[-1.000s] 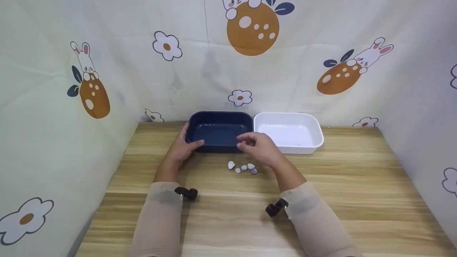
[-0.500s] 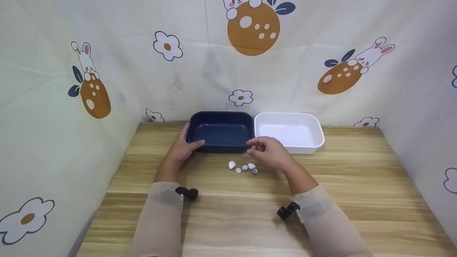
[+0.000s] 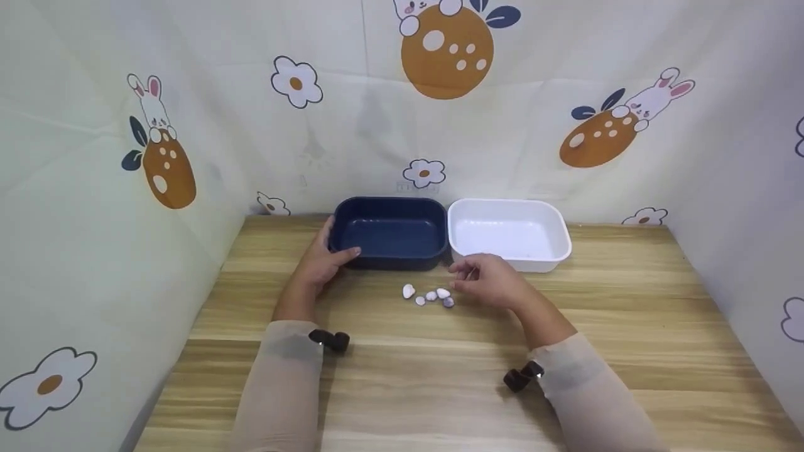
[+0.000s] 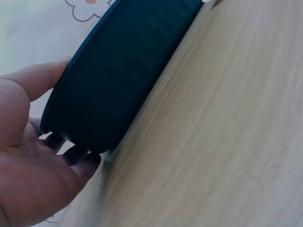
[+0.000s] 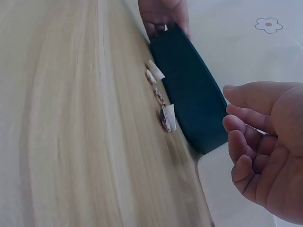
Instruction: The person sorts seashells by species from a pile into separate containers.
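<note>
My left hand [image 3: 318,263] holds the left end of a dark blue plastic basin [image 3: 389,262], its thumb on the rim and its fingers against the outer wall, as the left wrist view also shows. In front of the basin lie several small seashells [image 3: 431,295], whitish and brownish-purple, in a loose row on the table. Just right of them hovers my right hand [image 3: 493,281], palm facing left, fingers loosely curled with nothing between them. In the right wrist view, this hand [image 5: 270,137] is beside the basin's near right corner and the shells [image 5: 161,97] lie along the basin's front wall.
A white plastic basin [image 3: 562,257] stands right beside the blue one, partly behind my right hand. Both rest near the back edge of the wood-grain table [image 3: 402,376]. A printed curtain [image 3: 339,138] with rabbits, oranges and flowers surrounds the table at the back and sides.
My right hand has moved right and toward me, from over the blue basin's front rim to beside the shells. My left hand keeps its hold, and the basins and shells stay in place.
</note>
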`<state>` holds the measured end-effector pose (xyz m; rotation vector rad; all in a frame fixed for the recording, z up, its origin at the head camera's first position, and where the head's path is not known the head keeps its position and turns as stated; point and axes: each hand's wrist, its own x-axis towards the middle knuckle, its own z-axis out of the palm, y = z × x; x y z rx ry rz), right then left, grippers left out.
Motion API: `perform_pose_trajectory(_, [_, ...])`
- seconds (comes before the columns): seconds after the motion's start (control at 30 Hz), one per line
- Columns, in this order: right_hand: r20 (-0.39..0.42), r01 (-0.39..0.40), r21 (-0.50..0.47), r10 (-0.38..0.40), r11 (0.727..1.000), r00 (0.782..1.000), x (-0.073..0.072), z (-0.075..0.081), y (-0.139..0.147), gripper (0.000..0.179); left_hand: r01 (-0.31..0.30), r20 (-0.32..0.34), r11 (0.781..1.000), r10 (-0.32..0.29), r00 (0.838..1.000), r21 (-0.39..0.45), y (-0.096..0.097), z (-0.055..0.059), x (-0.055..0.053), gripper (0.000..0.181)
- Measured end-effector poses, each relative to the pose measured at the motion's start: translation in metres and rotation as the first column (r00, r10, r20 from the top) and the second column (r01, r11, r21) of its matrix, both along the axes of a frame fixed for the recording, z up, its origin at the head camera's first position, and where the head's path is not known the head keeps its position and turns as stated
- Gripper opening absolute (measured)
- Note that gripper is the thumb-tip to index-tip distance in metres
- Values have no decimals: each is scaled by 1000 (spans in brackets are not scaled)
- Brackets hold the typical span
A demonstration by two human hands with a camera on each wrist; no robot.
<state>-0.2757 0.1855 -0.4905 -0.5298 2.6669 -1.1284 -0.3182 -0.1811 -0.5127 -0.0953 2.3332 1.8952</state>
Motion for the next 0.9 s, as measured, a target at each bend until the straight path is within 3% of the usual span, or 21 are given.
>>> perform_pose_trajectory(0.3, [68,-16,-6,17,1000,998,-2,-10,1,22,-11,-24,1000,11,1000,-9,-3,-10,-4,108])
perform_pose_trajectory(0.6, [41,-72,42,70,997,997,-5,-25,1,19,-9,-31,1000,10,999,13,-2,-13,-4,107])
perform_pose_trajectory(0.9, [43,-8,88,4,996,999,-3,-29,-5,26,-6,-29,1000,6,1000,15,-2,-12,-3,108])
